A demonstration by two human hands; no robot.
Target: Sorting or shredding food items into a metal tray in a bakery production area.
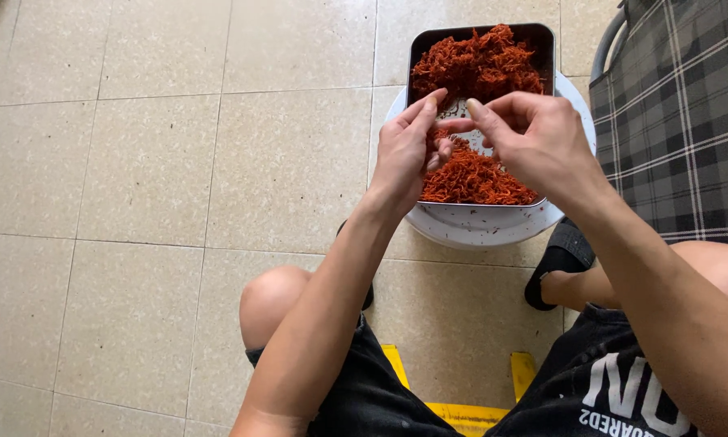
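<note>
Black shorts (364, 396) and bare knees sit closest, above a yellow stool (461, 417). Both hands hover over the metal tray (546, 36) of red-orange shreds (477, 65), which rests on a white bucket (477, 226). Left hand (404, 154) and right hand (538, 142) pinch strands with narrowed fingers near the tray's middle.

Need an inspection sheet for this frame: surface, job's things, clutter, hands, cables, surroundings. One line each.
Surface: beige tiled floor, with thin grout lines.
Job's things: rectangular metal tray holding reddish-orange shredded strands, piled at the far end and near end, bare metal between; tray sits on a white round basin.
Clutter: nothing seen.
Hands: left hand and right hand both over the tray middle, fingers pinched close together; whether strands are held between them cannot be told.
Cables: nothing seen.
Surroundings: plaid fabric chair at right; yellow stool under the seated person; black sandal beside the basin.
</note>
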